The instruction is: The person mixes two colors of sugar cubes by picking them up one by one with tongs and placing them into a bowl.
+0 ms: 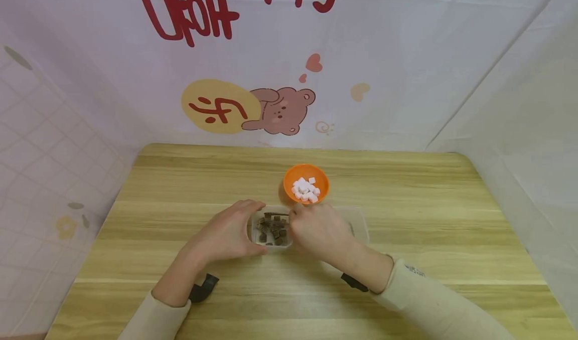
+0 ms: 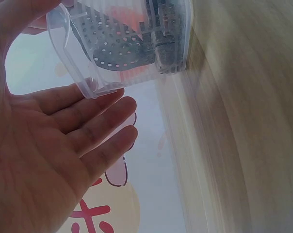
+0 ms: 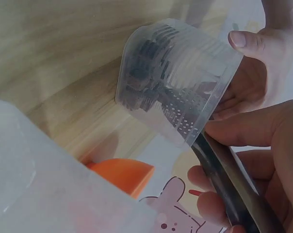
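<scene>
A clear plastic container (image 1: pixel 271 248) holding several dark brown cubes (image 1: pixel 278 233) sits on the table. My left hand (image 1: pixel 228 232) grips it from the left, thumb on the near side and fingers on the far side. My right hand (image 1: pixel 320 229) holds the dark handle of a perforated spoon (image 3: pixel 224 182), clearest in the right wrist view. The spoon's holed head (image 2: pixel 115 51) is inside the container, tilted among the cubes. Whether a cube lies on it cannot be told. In the head view my right hand hides most of the spoon.
An orange bowl (image 1: pixel 287 187) of white cubes (image 1: pixel 304 189) stands just beyond the container. A second clear container (image 1: pixel 358 222) is on the right, partly behind my right hand. A patterned white curtain (image 1: pixel 384 54) hangs past the wooden table's far edge (image 1: pixel 384 152).
</scene>
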Available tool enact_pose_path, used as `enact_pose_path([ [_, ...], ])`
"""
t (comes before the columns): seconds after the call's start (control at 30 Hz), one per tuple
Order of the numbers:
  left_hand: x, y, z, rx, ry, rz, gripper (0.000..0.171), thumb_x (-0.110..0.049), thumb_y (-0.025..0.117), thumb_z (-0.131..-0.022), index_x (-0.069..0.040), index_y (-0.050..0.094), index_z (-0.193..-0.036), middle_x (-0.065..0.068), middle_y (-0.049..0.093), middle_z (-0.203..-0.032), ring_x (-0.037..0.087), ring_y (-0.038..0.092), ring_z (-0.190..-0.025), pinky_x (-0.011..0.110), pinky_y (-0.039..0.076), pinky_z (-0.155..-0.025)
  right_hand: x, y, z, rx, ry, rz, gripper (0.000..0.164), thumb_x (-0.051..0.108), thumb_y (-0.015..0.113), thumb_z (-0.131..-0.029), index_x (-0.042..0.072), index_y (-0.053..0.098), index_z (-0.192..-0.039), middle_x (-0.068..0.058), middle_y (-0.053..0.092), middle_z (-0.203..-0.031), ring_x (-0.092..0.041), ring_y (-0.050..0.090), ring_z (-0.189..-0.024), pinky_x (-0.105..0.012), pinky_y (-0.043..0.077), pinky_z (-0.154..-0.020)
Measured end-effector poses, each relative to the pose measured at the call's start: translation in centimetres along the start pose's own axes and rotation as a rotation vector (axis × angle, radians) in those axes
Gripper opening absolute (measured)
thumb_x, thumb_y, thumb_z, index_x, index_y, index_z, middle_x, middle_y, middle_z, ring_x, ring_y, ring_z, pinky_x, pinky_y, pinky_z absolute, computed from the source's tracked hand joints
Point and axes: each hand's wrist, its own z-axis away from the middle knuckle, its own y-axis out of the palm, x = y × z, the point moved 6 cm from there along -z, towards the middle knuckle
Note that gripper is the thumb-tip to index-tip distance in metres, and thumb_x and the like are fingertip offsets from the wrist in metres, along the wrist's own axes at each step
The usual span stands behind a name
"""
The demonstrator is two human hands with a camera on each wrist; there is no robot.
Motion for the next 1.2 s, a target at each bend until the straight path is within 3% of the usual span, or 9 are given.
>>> enact_pose_path([
  [0.2, 0.0, 0.1, 0.0, -0.002, 0.008, 0.004, 0.094, -0.043, 0.095, -0.071, -0.008, 0.056, -0.15, 0.01, 0.055, -0.152, 0.032, 0.051, -0.141, 0.055, 0.044, -0.113, -0.3, -0.1, 0.0, 0.014, 0.001, -0.023, 0.025, 0.023, 0.077, -0.084, 0.012, 0.061, -0.068, 0.002, 0.056, -0.066, -0.012, 0.047, -0.05, -0.03, 0.044, -0.04],
  [0.4, 0.0, 0.1, 0.0, 0.0, 0.002, 0.011, 0.095, -0.043, 0.095, -0.071, -0.008, 0.055, -0.15, 0.01, 0.054, -0.152, 0.032, 0.05, -0.142, 0.055, 0.042, -0.114, -2.0, 0.3, 0.7, 0.092, 0.105, -0.188, 0.018, 0.025, 0.077, -0.085, 0.015, 0.064, -0.077, 0.005, 0.055, -0.07, -0.012, 0.046, -0.052, -0.028, 0.042, -0.044],
  [0.53, 0.1, 0.0, 0.0, -0.004, 0.002, 0.004, 0.097, -0.044, 0.095, -0.07, -0.008, 0.055, -0.15, 0.01, 0.054, -0.153, 0.032, 0.049, -0.143, 0.054, 0.041, -0.115, -3.6, 0.1, 1.5, 0.023, 0.154, -0.326, 0.011, 0.024, 0.078, -0.086, 0.016, 0.071, -0.082, 0.009, 0.056, -0.068, -0.01, 0.046, -0.053, -0.025, 0.038, -0.046],
  [0.7, 0.1, 0.0, 0.0, -0.017, 0.015, -0.003, 0.097, -0.043, 0.096, -0.069, -0.007, 0.055, -0.15, 0.01, 0.055, -0.152, 0.032, 0.05, -0.141, 0.054, 0.042, -0.114, -6.0, -1.0, 2.5, -0.14, 0.168, -0.455, 0.009, 0.016, 0.082, -0.085, 0.008, 0.078, -0.087, 0.002, 0.072, -0.079, -0.011, 0.064, -0.061, -0.025, 0.048, -0.051],
  [0.77, 0.1, 0.0, 0.0, -0.017, 0.017, 0.002, 0.097, -0.041, 0.096, -0.069, -0.007, 0.056, -0.15, 0.01, 0.055, -0.151, 0.032, 0.05, -0.141, 0.054, 0.042, -0.115, -7.0, -1.3, 2.7, -0.175, 0.185, -0.468, 0.01, 0.014, 0.081, -0.085, 0.007, 0.08, -0.091, 0.0, 0.075, -0.084, -0.013, 0.069, -0.065, -0.027, 0.052, -0.054],
  [0.87, 0.2, 0.0, 0.1, -0.011, 0.019, 0.01, 0.097, -0.04, 0.097, -0.069, -0.007, 0.055, -0.15, 0.01, 0.055, -0.151, 0.032, 0.049, -0.142, 0.054, 0.042, -0.115, -8.4, -1.4, 2.9, -0.182, 0.217, -0.479, 0.008, 0.014, 0.081, -0.086, 0.008, 0.081, -0.092, 0.002, 0.075, -0.082, -0.01, 0.064, -0.06, -0.027, 0.049, -0.051],
  [1.03, 0.3, 0.0, 0.1, -0.001, 0.023, 0.022, 0.099, -0.041, 0.097, -0.069, -0.008, 0.054, -0.151, 0.01, 0.055, -0.152, 0.032, 0.05, -0.141, 0.054, 0.042, -0.114, -10.4, -0.9, 3.2, -0.153, 0.285, -0.475, 0.002, 0.013, 0.08, -0.087, 0.012, 0.08, -0.087, 0.007, 0.071, -0.076, -0.005, 0.048, -0.053, -0.026, 0.037, -0.047],
  [1.2, 0.3, -0.1, 0.0, 0.002, 0.041, 0.027, 0.099, -0.041, 0.097, -0.07, -0.008, 0.053, -0.152, 0.011, 0.055, -0.151, 0.032, 0.052, -0.14, 0.054, 0.043, -0.113, -11.5, 0.0, 3.7, -0.116, 0.334, -0.446, 0.004, 0.014, 0.078, -0.088, 0.013, 0.079, -0.084, 0.008, 0.07, -0.074, -0.007, 0.048, -0.055, -0.029, 0.04, -0.049],
])
